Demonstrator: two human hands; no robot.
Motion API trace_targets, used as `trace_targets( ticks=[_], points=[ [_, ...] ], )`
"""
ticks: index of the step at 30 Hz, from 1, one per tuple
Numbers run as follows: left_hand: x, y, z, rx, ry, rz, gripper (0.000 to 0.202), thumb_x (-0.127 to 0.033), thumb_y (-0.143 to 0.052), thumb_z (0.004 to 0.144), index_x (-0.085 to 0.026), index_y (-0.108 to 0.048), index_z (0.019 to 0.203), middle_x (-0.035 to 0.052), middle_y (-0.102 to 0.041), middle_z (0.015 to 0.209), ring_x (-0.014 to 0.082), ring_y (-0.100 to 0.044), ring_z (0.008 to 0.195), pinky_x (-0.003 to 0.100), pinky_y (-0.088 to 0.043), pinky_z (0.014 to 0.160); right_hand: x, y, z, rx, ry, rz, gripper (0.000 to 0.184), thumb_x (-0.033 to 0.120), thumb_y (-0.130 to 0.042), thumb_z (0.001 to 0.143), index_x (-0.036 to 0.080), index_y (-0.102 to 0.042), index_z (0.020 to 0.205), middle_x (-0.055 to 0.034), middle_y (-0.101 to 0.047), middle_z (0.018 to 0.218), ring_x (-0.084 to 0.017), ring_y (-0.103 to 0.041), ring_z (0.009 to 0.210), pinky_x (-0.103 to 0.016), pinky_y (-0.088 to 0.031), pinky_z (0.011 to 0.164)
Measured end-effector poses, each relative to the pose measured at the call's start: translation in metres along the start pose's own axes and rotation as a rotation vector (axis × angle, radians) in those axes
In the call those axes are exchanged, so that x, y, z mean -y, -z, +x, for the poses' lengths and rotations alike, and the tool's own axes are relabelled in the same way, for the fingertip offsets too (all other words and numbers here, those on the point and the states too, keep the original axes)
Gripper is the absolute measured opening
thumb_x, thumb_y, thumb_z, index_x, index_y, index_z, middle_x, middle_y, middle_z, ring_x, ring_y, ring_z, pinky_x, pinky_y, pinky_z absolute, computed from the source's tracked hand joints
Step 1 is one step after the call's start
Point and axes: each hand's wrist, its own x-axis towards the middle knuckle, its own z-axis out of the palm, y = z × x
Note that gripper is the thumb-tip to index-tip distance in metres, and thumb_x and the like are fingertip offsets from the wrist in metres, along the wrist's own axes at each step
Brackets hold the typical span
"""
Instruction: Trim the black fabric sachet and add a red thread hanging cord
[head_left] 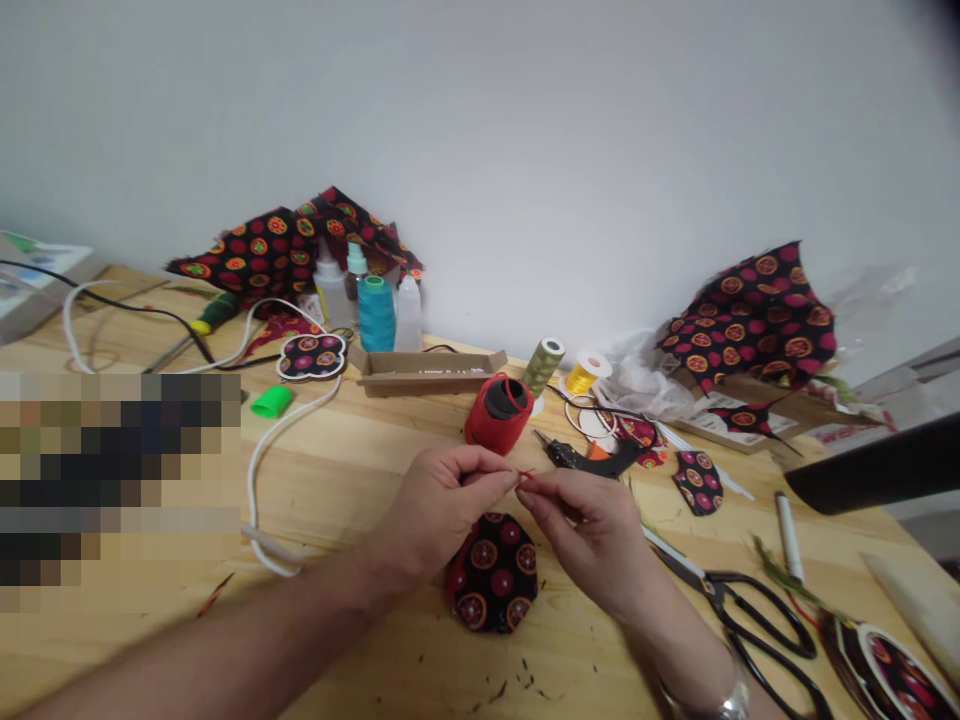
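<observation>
My left hand (450, 500) and my right hand (589, 530) meet fingertip to fingertip over the middle of the table. Both are closed in a pinch on a thin red thread (527, 473), and a short bit of it shows between them. Just beyond the fingers stands a large cone of red thread (498, 425), its dark core facing up. Below my hands lies a roundish piece of black patterned fabric (495, 580), partly covered by my left hand. Whether a needle is in the fingers cannot be made out.
Black-handled scissors (757, 615) lie right of my right forearm. A glue gun (592, 455), a green spool (544, 365) and a yellow spool (587, 372) sit behind. A cardboard tray (427, 375), a teal thread cone (376, 318) and a white cable (255, 490) lie farther left.
</observation>
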Motion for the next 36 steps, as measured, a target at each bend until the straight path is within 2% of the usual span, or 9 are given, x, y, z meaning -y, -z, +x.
trace_targets(
  ticks=[11, 25, 36],
  points=[
    [-0.0020, -0.0011, -0.0004, -0.043, 0.025, -0.013, 0.010, -0.022, -0.064, 0.069, -0.016, -0.066, 0.062, -0.0051, -0.059, 0.053, 0.0088, -0.048, 0.049, 0.019, -0.037, 0.047, 0.0041, -0.0002, -0.0016, 0.055, -0.011, -0.044, 0.013, 0.015, -0.052, 0.087, 0.018, -0.064, 0.085, 0.0004, -0.064, 0.066, -0.009, -0.054, 0.056, -0.022, -0.039, 0.055],
    [0.0022, -0.0018, -0.0022, -0.040, -0.009, 0.023, 0.010, -0.022, -0.063, 0.070, -0.017, -0.065, 0.062, -0.0023, -0.066, 0.059, 0.0131, -0.060, 0.057, 0.022, -0.046, 0.054, 0.0062, -0.0050, -0.0035, 0.131, -0.028, -0.056, 0.018, 0.012, -0.048, 0.086, 0.018, -0.064, 0.085, 0.0000, -0.060, 0.064, -0.011, -0.050, 0.055, -0.023, -0.036, 0.054],
    [0.0030, -0.0036, -0.0035, -0.029, -0.015, 0.045, 0.011, -0.017, -0.061, 0.071, -0.017, -0.067, 0.062, -0.0030, -0.068, 0.058, 0.0119, -0.061, 0.056, 0.020, -0.047, 0.054, 0.0078, -0.0022, -0.0053, 0.184, 0.008, -0.122, 0.019, 0.011, -0.047, 0.086, 0.018, -0.065, 0.084, -0.0006, -0.060, 0.063, -0.011, -0.052, 0.056, -0.023, -0.036, 0.055]
  ],
)
